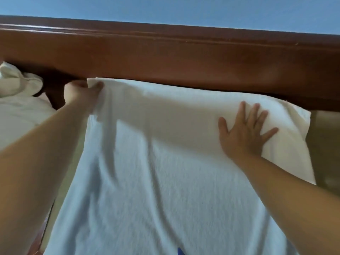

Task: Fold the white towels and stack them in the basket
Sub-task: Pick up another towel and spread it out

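A large white towel (156, 162) lies spread in front of me, running from the bottom of the view up to a dark wooden board. My left hand (82, 92) grips the towel's far left corner, fingers curled round the cloth. My right hand (244, 129) lies flat with fingers spread on the towel's far right part, pressing it down. The far edge of the towel looks doubled over. No basket is in view.
A reddish-brown wooden board (184, 56) crosses the whole view just beyond the towel, with a blue wall (184, 10) above it. More white cloth (18, 100) is bunched at the left. A tan surface (325, 144) shows at the right edge.
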